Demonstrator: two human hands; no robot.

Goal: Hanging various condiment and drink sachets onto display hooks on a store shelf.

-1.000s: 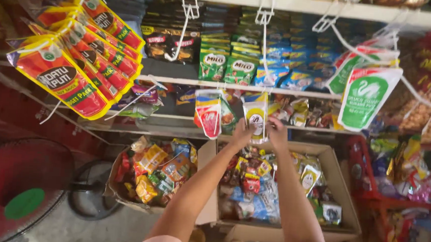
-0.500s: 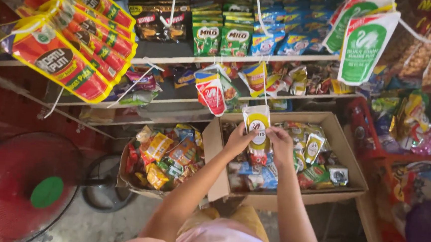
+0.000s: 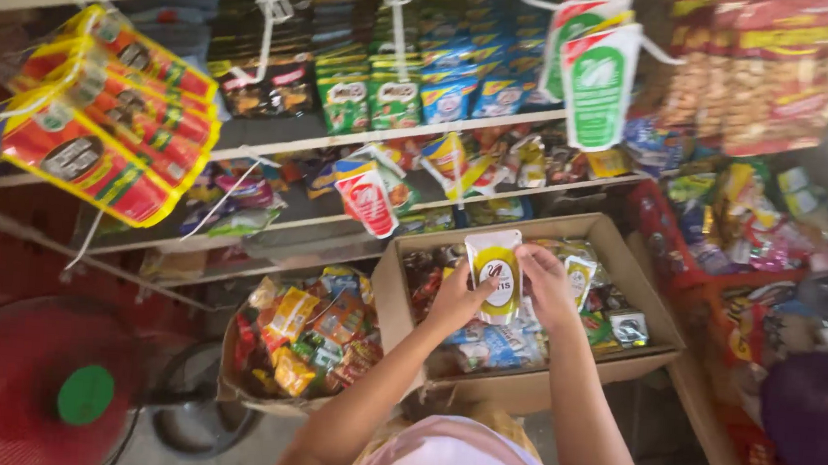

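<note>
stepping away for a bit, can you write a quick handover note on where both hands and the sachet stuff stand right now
Left hand: grips the left edge of a white and yellow sachet.
Right hand: grips the same sachet's right edge, so both hands hold it upright above the cardboard box.
Things: the box holds mixed small packets; a second open box of snack packets sits to its left. More sachets hang in strips from the shelf above.
Done: one sachet is in hand, clear of the hanging strips.
Left: the sachet is not yet set down anywhere.

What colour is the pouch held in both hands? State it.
Yellow and white pouch, clearest in the head view.
</note>
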